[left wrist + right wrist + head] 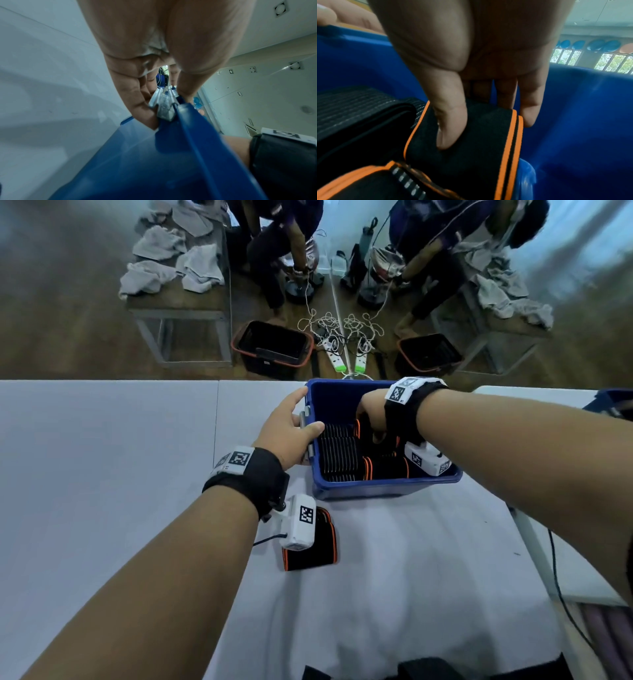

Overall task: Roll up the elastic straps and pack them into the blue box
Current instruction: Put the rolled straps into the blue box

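My left hand grips the blue box by its left rim on the desk. My right hand, inside the box, pinches a rolled strap; another strap lies beside the box.

The box stands on the counter at its far edge, right of centre. Inside it, a row of rolled straps fills the left side, with further rolls to their right at the near wall. The left hand sits on the box's left wall, around the handle there. The right hand is inside the box, toward the far right, on a rolled strap beside the others. Another strap lies on the counter just near of the box's left corner, under the left wrist. Beyond the counter, on the floor, sit two bins with power strips between them.
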Available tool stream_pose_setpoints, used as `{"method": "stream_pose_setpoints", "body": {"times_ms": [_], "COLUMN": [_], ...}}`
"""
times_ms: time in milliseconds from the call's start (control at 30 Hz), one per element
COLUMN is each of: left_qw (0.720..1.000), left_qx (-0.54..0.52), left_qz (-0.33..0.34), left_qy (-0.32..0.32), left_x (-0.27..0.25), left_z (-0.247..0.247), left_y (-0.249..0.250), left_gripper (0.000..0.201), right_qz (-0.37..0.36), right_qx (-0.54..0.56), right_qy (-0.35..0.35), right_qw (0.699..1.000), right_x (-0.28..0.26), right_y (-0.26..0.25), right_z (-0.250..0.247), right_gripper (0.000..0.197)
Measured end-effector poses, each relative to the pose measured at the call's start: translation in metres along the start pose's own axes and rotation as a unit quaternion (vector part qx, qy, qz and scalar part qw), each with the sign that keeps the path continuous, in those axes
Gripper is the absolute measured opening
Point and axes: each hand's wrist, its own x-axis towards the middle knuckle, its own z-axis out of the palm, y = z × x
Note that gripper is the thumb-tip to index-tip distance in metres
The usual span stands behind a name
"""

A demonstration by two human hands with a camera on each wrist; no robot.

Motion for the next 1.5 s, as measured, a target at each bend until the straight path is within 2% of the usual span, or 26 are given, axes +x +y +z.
{"method": "stream_pose_setpoints", "body": {"times_ms": [100, 267, 400, 533, 600, 733, 800, 900, 1033, 1100, 1167, 1267, 1433, 1500], "left_qw": [1.000, 1.000, 1.000, 1.000, 1.000, 1.000, 1.000, 1.000, 1.000, 0.999, 0.999, 0.999, 0.999, 0.998], "left_qx": [-0.004, 0.001, 0.004, 0.013, 0.013, 0.003, 0.007, 0.015, 0.026, 0.030, 0.038, 0.041, 0.036, 0.038], "left_qz": [-0.003, -0.001, 0.000, 0.006, 0.006, -0.001, -0.005, -0.004, -0.005, -0.011, -0.012, -0.022, -0.033, -0.040], "left_qy": [-0.002, 0.002, 0.004, 0.003, 0.002, -0.003, -0.007, -0.005, -0.006, -0.007, -0.007, -0.010, -0.016, -0.016], "left_x": [-0.002, -0.005, -0.004, -0.003, -0.002, -0.001, 0.000, 0.002, 0.001, -0.001, -0.003, -0.006, -0.006, -0.005], "left_z": [0.000, 0.001, 0.000, 0.000, 0.000, 0.001, 0.001, 0.000, -0.001, -0.001, 0.000, 0.001, 0.003, 0.004], "left_y": [0.000, 0.002, 0.001, 0.000, 0.000, -0.003, -0.003, -0.006, -0.005, -0.001, 0.002, 0.007, 0.009, 0.009], "left_gripper": [0.069, 0.069, 0.069, 0.069, 0.069, 0.069, 0.069, 0.069, 0.069, 0.069, 0.068, 0.068, 0.068, 0.068], "right_qz": [0.002, 0.001, -0.001, -0.013, -0.014, -0.002, -0.007, -0.033, -0.093, -0.130, -0.168, -0.189, -0.167, -0.156], "right_qx": [-0.017, -0.032, -0.026, -0.010, 0.009, 0.062, 0.099, 0.187, 0.306, 0.357, 0.359, 0.331, 0.380, 0.390], "right_qy": [-0.013, -0.002, -0.012, 0.009, 0.025, 0.106, 0.148, 0.207, 0.264, 0.245, 0.209, 0.173, 0.202, 0.212], "right_qw": [1.000, 0.999, 1.000, 1.000, 1.000, 0.992, 0.984, 0.960, 0.910, 0.892, 0.894, 0.908, 0.887, 0.882], "right_x": [0.005, 0.020, 0.026, 0.030, 0.000, -0.051, -0.077, -0.121, -0.183, -0.205, -0.213, -0.203, -0.160, -0.150], "right_y": [-0.004, -0.004, -0.003, 0.009, 0.005, 0.008, 0.012, 0.013, -0.008, -0.029, -0.054, -0.095, -0.136, -0.145], "right_z": [-0.002, 0.002, 0.006, 0.010, 0.002, -0.009, -0.012, -0.008, 0.023, 0.051, 0.084, 0.127, 0.161, 0.162], "right_gripper": [0.032, 0.043, 0.042, 0.056, 0.056, 0.063, 0.064, 0.057, 0.042, 0.037, 0.038, 0.054, 0.088, 0.090]}}
